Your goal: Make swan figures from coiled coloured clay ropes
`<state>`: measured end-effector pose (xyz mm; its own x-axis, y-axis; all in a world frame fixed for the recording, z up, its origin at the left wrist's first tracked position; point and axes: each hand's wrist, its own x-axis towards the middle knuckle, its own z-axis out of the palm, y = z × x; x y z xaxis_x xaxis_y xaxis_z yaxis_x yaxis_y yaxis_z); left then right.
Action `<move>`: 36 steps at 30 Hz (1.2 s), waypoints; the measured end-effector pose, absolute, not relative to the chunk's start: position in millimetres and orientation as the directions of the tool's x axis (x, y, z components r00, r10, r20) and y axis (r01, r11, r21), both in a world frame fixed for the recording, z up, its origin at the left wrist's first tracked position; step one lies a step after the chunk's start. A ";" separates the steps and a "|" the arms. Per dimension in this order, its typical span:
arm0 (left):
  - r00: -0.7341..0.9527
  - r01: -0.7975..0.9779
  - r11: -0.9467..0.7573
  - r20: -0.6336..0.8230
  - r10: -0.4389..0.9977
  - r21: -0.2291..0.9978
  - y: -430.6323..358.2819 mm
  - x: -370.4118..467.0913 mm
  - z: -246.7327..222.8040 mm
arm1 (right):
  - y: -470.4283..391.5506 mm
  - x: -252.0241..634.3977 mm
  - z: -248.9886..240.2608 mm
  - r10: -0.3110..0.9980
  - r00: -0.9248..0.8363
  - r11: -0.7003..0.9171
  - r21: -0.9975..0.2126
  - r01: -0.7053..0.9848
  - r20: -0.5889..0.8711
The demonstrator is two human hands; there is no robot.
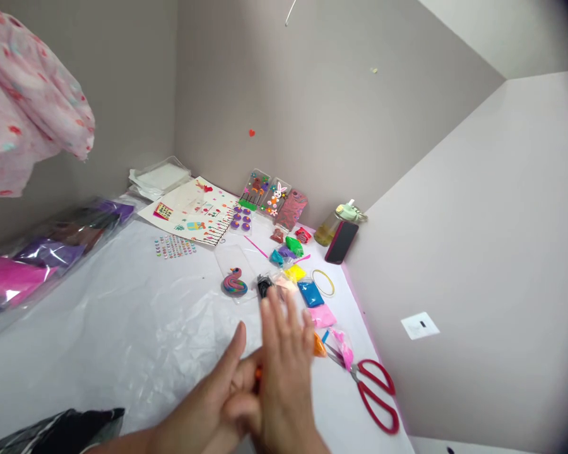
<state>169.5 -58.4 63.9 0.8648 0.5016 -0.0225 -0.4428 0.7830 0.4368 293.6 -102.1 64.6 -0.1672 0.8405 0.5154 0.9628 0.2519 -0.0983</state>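
Observation:
My left hand point(236, 381) cups a small piece of orange clay point(258, 373), its thumb pointing up and its fingers mostly hidden. Flat against that palm, my right hand point(286, 366) stretches its fingers upward, and most of the clay is covered between the two. Just beyond the right fingers sit an orange packet point(319, 345), a light pink packet point(322, 315) and a black packet point(264, 285). A swan-shaped clay figure point(235, 282) in pink, blue and other colours lies on a clear phone case point(222, 255) behind my hands.
Red-handled scissors point(378, 397) lie at the right edge, touching a bright pink packet point(344, 348). A phone point(342, 242) leans near a bottle point(326, 233). Decorated phone cases point(274, 198) stand against the wall. On the left are a sticker sheet point(175, 246) and bagged coloured packs point(52, 258).

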 end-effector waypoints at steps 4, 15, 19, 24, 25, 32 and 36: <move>0.896 -0.427 0.707 0.156 0.417 0.563 -69.3 167.5 63.7 | -88.7 315.9 99.6 0.780 -0.079 0.142 -0.053 0.988 0.621; 0.654 -0.215 0.142 0.034 0.756 0.966 -0.8 145.2 92.5 | -69.9 322.7 120.4 0.893 -0.006 0.353 -0.692 0.630 0.450; 0.599 -0.073 -0.185 0.192 0.777 0.980 21.1 136.0 82.3 | -52.1 317.6 108.7 0.926 0.013 0.321 -0.807 0.496 0.377; 0.537 -0.024 -0.213 0.192 0.821 0.977 24.0 132.5 68.1 | -44.2 308.2 89.1 0.960 0.101 0.218 -0.925 0.312 0.261; 0.528 -0.022 -0.213 0.192 0.827 0.977 23.0 132.4 66.4 | -44.0 307.2 87.2 0.965 0.104 0.202 -0.936 0.288 0.241; 0.512 0.003 -0.208 0.177 0.841 0.978 19.5 129.7 57.4 | -42.6 304.3 79.7 0.966 0.143 0.165 -0.941 0.295 0.214; 0.506 -0.018 -0.321 0.286 0.814 0.947 20.4 127.5 52.2 | -41.6 301.8 76.0 0.978 0.125 0.139 -0.970 0.201 0.166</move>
